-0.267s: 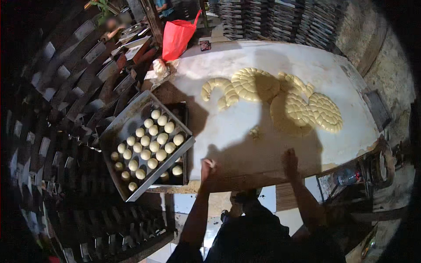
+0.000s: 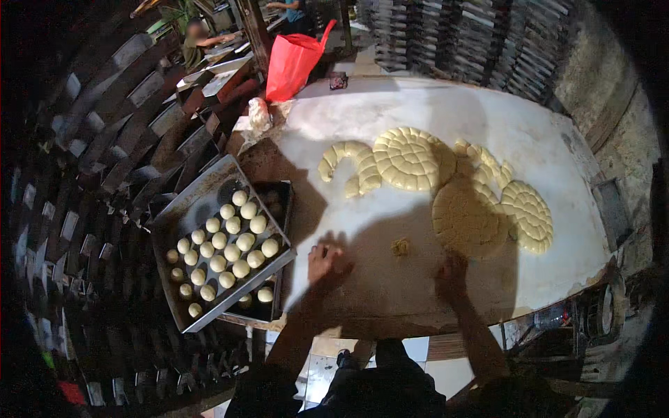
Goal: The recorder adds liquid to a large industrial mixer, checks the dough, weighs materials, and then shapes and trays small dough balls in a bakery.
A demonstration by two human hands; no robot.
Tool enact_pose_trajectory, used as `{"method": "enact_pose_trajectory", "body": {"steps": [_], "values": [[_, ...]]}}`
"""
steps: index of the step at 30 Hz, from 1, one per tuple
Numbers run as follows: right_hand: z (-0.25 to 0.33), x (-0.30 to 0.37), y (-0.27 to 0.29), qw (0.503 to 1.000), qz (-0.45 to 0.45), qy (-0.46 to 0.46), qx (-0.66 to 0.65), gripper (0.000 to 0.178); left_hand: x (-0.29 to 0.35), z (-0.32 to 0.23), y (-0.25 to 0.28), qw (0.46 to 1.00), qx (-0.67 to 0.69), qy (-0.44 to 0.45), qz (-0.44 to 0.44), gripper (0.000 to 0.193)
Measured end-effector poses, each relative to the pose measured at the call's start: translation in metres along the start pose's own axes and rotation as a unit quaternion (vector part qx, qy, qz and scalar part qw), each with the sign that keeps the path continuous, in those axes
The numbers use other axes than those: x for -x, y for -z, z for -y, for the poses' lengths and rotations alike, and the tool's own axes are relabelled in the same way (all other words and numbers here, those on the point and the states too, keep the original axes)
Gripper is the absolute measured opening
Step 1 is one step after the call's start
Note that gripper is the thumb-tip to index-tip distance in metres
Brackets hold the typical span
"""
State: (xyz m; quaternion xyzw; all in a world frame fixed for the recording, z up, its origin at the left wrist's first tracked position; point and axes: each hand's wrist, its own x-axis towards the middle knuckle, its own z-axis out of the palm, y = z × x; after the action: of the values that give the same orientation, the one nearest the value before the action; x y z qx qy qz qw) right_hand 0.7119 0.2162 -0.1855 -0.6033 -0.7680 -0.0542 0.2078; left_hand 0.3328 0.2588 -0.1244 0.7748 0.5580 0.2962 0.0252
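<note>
My left hand [image 2: 326, 263] is low over the near left of the table, palm down with fingers curled. Anything beneath it is hidden. In shadow, my right hand [image 2: 451, 275] is at the near edge of a round slab of dough [image 2: 470, 219], its fingers bent and dim; I cannot make out anything in them. Between the hands lies a small dough scrap [image 2: 400, 246]. Farther back are a scored round of dough [image 2: 408, 159], a curved strip of cut dough [image 2: 359, 164] and another scored piece [image 2: 527, 216] at the right.
At the left, a metal tray [image 2: 182, 240] of pale dough balls [image 2: 241, 269] sits tilted over a second tray [image 2: 284, 226]. A red bag [image 2: 293, 66] stands at the far left corner. Stacked dark tins [image 2: 83, 230] fill the left side. Another person [image 2: 202, 43] is in the background.
The view has shifted, so the table sits lower in it. My left hand has turned palm down, and the pale bit seen at it no longer shows. My right hand is nearer the round slab.
</note>
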Motion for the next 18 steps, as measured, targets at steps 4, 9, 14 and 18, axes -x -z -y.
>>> {"method": "enact_pose_trajectory", "body": {"steps": [4,9,14,18], "values": [[0.068,0.02,-0.039,0.992,0.066,-0.052,-0.096,0.033,0.012,-0.073,-0.024,0.997,0.013,0.021,0.078,0.039],[0.009,0.019,0.025,0.934,0.297,0.179,-0.085,0.024,0.056,-0.029,0.003,0.963,-0.07,-0.12,0.232,0.027],[0.05,-0.062,0.044,0.938,0.288,0.082,-0.174,0.037,-0.008,-0.001,-0.019,0.997,0.057,-0.046,0.032,0.017],[0.058,-0.016,0.024,0.948,0.232,0.035,-0.216,0.028,-0.005,-0.114,-0.037,0.985,0.043,0.004,0.165,0.015]]}}
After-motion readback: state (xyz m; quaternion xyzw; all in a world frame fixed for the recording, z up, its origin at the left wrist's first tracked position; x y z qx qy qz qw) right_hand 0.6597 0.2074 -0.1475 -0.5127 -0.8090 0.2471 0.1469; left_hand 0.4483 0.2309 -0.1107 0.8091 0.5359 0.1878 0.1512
